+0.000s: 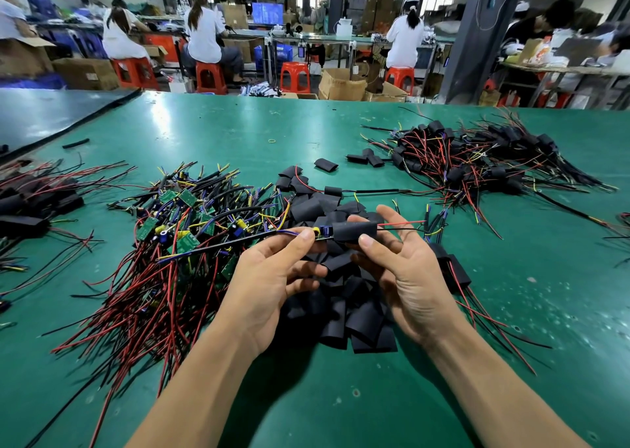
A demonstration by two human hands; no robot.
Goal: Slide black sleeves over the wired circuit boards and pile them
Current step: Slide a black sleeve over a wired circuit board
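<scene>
My left hand [272, 270] pinches the left end of a wired circuit board [322, 233] between thumb and fingers. My right hand [402, 267] holds a black sleeve [354, 231] that covers the board's right part, with thumb below and fingers behind. Red and black wires [402, 226] stick out of the sleeve's right end. Beneath my hands lies a heap of loose black sleeves [341, 304]. Left of it is a tangle of bare green boards with wires [177, 243]. A pile of sleeved boards [477, 157] sits at the far right.
The green table [238, 130] carries another group of sleeved boards [27, 205] at the left edge and stray sleeves [325, 164] in the middle. A few sleeved pieces [450, 267] lie right of my right hand. People work on red stools beyond the table.
</scene>
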